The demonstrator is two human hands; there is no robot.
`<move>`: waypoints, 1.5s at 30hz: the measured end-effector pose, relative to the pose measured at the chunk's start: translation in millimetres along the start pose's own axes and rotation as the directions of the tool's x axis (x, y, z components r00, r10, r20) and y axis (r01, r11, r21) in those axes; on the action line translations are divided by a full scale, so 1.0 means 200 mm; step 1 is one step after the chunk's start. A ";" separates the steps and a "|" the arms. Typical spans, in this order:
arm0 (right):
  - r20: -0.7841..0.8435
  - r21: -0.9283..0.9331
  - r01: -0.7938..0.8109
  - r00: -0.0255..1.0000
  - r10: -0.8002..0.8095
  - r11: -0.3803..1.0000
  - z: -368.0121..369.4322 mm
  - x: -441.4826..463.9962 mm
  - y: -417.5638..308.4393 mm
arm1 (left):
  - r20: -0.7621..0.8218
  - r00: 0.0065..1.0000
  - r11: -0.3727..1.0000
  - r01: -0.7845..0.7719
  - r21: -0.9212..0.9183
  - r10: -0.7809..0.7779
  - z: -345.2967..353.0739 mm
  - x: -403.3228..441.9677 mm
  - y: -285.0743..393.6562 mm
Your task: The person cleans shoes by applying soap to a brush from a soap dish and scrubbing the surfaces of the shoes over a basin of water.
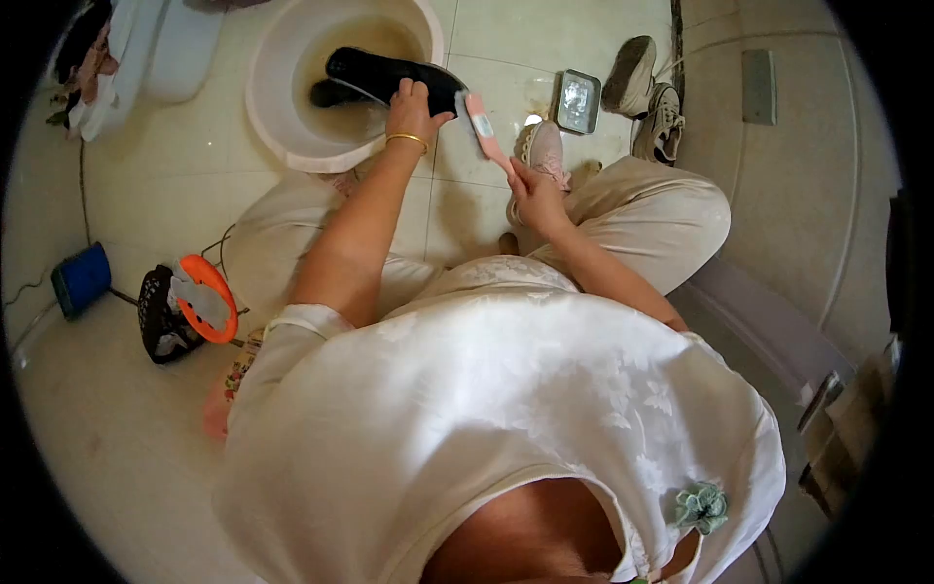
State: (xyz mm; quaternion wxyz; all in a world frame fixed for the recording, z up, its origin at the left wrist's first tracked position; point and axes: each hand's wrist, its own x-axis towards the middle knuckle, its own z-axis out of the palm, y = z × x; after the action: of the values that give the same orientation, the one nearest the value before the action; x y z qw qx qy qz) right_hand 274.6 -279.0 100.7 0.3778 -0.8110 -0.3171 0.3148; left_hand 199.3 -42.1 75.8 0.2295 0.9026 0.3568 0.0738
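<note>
A pale pink basin (268, 117) of brownish water stands on the floor at the top. Over its right side, my left hand (415, 115), with a gold bracelet at the wrist, grips a black shoe (433, 86). A second dark item (336, 93) lies below that shoe in the water. My right hand (538, 198) is closed on the handle of a pink brush (488, 139). The brush's bristles touch the right end of the black shoe. The shoe's underside is hidden from view.
Right of the brush, a small rectangular dish (578, 101) sits on the tiles beside a pair of worn sneakers (630, 78). At the left are a blue box (82, 280) and an orange-handled item (208, 300). White containers (185, 54) stand at the upper left.
</note>
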 end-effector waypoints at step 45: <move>-0.143 0.479 0.149 0.986 -0.090 0.865 0.10 0.54 -0.75 | 0.715 0.648 -0.486 0.551 -0.678 -0.262 -0.51 -0.03 0.20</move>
State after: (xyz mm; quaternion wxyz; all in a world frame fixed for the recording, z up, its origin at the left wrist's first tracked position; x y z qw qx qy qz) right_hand 283.5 -111.6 183.0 0.6066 -0.6850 -0.2546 0.3128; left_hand 188.4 -35.7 184.8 0.8634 0.1366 0.4684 0.1281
